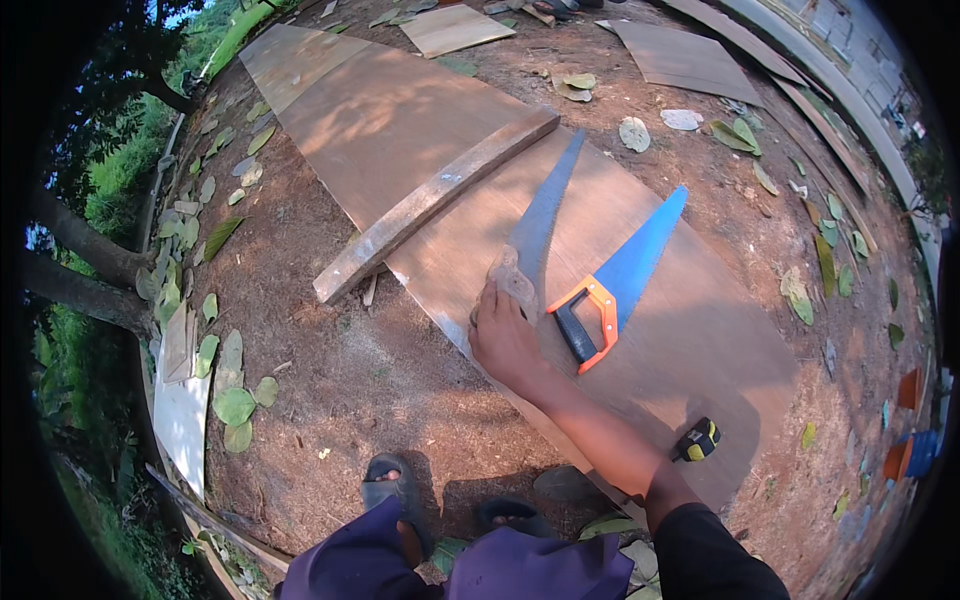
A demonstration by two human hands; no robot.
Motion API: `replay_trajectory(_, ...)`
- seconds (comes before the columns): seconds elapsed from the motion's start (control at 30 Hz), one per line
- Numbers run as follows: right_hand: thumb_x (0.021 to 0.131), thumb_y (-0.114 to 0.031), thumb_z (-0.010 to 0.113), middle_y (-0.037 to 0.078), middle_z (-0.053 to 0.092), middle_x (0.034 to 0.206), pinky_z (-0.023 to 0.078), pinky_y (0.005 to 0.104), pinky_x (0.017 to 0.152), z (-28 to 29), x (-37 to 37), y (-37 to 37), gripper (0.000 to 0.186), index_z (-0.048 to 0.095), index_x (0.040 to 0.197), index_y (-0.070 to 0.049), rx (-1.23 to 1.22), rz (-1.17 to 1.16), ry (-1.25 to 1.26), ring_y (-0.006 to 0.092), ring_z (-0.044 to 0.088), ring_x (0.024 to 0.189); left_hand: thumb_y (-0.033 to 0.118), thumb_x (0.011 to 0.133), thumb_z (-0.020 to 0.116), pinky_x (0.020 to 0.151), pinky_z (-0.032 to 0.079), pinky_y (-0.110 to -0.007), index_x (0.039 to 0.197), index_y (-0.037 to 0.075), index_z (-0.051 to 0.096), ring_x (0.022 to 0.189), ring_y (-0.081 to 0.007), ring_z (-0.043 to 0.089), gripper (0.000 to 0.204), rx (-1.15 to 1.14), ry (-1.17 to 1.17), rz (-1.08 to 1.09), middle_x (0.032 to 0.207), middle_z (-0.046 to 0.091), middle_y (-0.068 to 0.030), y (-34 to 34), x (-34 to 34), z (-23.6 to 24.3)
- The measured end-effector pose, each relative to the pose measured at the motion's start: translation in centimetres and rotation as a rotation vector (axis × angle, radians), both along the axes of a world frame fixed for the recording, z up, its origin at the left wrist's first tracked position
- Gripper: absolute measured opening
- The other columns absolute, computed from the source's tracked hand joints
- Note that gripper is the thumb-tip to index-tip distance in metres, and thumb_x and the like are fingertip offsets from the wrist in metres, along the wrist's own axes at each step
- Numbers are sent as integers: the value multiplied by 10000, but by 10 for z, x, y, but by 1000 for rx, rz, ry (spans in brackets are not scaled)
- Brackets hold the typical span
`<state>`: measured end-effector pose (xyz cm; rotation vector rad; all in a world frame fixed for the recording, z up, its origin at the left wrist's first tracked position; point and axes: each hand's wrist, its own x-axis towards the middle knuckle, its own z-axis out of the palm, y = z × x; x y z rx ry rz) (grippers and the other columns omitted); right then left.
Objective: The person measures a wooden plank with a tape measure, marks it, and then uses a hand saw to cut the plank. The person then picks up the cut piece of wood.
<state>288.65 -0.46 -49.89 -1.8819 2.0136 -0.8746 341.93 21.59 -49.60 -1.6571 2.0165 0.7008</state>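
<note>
My right hand [503, 338] is closed around the wooden handle of an old hand saw [543, 215]. Its grey blade points away from me, above or on a long plywood sheet [640, 390]; I cannot tell if it touches. Just right of it lies a second hand saw [640, 255] with a blue blade and an orange and black handle. A black and yellow tape measure [697, 440] rests near the sheet's close end, beside my right forearm. Across the sheet, beyond the saws, lies a thick wooden beam [435, 205]. My left hand is out of view.
Leaf-strewn brown soil [290, 370] surrounds the sheet. More plywood pieces [690, 58] lie at the far right, and another board [455, 30] at the back. Tree trunks [85, 245] stand on the left. A blue pot [922, 453] is at the right edge. My sandalled feet [397, 490] are below.
</note>
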Motion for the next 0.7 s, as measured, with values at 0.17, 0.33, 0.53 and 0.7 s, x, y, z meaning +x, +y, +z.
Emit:
replay_trajectory(0.17,877,-173,674,237,543,1184,483,478,929,-5,11,-18,657,393,1401,105,183,62,152,401,566,1118,352,858,687,1088,397,-488,1336,18,497,1257,-386,526,613,56,62,-105,1302,567,-189,25,25,-18)
replay_trajectory(0.33,888,-203,704,213,557,1215,493,493,915,11,2,-10,634,446,1416,35,185,82,257,396,585,1109,329,870,674,1087,401,-486,1336,21,494,1255,-384,528,587,160,173,-239,1311,561,-187,50,43,-21)
replay_trajectory(0.53,884,-197,735,219,578,1235,497,475,934,46,-14,20,588,520,1379,36,228,124,307,407,589,1127,301,884,658,1086,406,-482,1337,24,490,1252,-382,530,556,82,397,-268,1322,553,-185,-54,31,-12)
replay_trajectory(0.7,880,-178,735,212,587,1239,509,460,929,74,-14,54,559,545,1369,13,217,59,358,396,601,1120,294,961,675,807,532,-420,1266,-26,495,937,-294,653,477,-376,806,346,1053,625,-183,-315,-67,-47)
